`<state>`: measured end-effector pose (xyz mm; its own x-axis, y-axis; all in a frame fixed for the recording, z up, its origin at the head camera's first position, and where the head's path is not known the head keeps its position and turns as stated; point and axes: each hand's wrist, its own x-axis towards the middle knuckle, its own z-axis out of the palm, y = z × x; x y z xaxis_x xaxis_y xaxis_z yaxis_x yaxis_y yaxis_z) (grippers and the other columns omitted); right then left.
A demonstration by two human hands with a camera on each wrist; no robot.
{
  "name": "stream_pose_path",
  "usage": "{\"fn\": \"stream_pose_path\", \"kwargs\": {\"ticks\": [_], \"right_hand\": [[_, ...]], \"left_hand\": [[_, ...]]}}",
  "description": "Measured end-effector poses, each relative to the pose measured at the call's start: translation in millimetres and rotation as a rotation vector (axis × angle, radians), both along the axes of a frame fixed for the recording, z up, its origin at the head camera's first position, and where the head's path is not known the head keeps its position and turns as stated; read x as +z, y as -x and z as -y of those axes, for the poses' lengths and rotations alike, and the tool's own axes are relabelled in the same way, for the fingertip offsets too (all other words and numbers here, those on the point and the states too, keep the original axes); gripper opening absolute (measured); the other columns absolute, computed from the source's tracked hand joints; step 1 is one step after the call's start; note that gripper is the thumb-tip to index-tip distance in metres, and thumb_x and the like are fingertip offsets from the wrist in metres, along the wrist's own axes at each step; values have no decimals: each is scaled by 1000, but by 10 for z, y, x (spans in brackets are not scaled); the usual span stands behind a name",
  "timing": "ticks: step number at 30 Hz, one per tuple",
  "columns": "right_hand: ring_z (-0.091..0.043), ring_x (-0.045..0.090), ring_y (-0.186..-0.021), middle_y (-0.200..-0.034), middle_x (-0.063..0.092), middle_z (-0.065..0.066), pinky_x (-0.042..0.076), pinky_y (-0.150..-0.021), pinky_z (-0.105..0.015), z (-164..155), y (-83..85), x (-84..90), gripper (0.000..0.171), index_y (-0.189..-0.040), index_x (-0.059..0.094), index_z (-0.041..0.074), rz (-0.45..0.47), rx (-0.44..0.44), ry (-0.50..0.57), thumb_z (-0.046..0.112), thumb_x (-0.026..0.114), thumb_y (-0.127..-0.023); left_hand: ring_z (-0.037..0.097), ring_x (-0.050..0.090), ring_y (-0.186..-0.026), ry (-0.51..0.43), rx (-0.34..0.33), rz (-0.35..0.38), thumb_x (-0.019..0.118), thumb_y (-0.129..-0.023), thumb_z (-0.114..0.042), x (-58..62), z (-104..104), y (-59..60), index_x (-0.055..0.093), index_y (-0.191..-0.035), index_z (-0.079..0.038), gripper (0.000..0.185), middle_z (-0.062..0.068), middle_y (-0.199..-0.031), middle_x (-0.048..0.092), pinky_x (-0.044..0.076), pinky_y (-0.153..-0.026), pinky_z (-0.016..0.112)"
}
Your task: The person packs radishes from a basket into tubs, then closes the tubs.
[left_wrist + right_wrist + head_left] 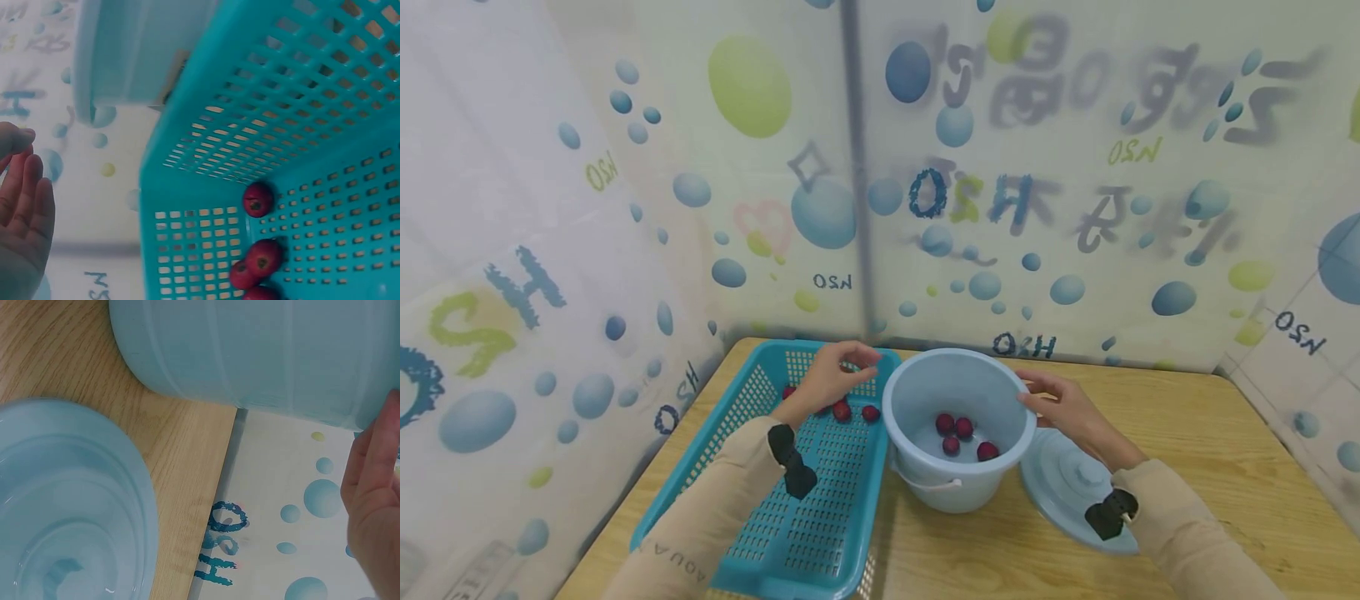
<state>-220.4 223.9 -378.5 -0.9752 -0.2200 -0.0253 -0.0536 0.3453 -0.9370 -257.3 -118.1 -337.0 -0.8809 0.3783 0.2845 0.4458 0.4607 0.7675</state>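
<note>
The small red fruits (842, 411) look light, round and smooth-skinned, probably firm but easy to bruise, so a soft fingertip pinch across the widest part of one would suit better than a squeeze. Several lie on the floor of the blue basket (790, 533), toward its far end; four more (962, 435) sit at the bottom of the pale blue bucket (958, 496), which stands just beside the basket at its 3 o'clock. The left hand (835, 373) hovers over the far end of the basket, the loose fruits just below it at about 6 o'clock; its fingertips are drawn together, but whether they pinch a fruit I cannot tell, and the left wrist view shows only relaxed fingers and an empty palm. The right hand (1067, 408) rests with straight fingers against the bucket's rim at 3 o'clock, steadying rather than gripping. The bucket's lid (1060, 492) lies on the wooden table (1225, 450) below that hand.
</note>
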Motion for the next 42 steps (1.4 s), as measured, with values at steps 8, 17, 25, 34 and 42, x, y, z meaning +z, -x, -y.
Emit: {"fn": "stream_pose_path", "kwargs": {"ticks": [8,17,25,34,42], "right_hand": [[-37,51,-101,-116,44,-22,50,-76,-37,0,-4,-4,59,-135,33,3,4,-12,-6,29,56,-87],[-36,51,-100,-116,44,-22,51,-75,-37,7,-9,2,59,-135,32,3,7,-5,-5,29,56,-87],[-35,52,-100,-118,43,-22,50,-77,-37,9,-20,18,60,-136,31,4,18,-14,-6,30,55,-87],[-37,51,-101,-117,44,-22,50,-76,-37,7,-17,7,59,-135,32,3,15,-16,-5,29,55,-87],[-36,51,-101,-117,44,-23,50,-76,-37,11,-14,30,58,-135,32,3,22,-10,-8,27,55,-88]], "left_hand": [[20,59,-87,-44,86,3,63,-81,-8,-303,133,62,63,-99,-3,19,10,-95,64,49,-75,33],[20,58,-89,-45,203,97,63,-80,-7,-585,212,104,62,-102,-1,22,6,-95,64,47,-80,36],[23,56,-91,-41,242,115,63,-79,-4,-843,291,156,62,-102,-1,23,14,-101,61,46,-80,38],[25,57,-90,-3,280,102,61,-79,-3,-1056,356,178,62,-101,-3,22,12,-97,62,47,-77,39],[27,56,-95,90,352,179,64,-77,-3,-1183,364,252,61,-105,-2,28,11,-100,62,44,-84,41]]}}
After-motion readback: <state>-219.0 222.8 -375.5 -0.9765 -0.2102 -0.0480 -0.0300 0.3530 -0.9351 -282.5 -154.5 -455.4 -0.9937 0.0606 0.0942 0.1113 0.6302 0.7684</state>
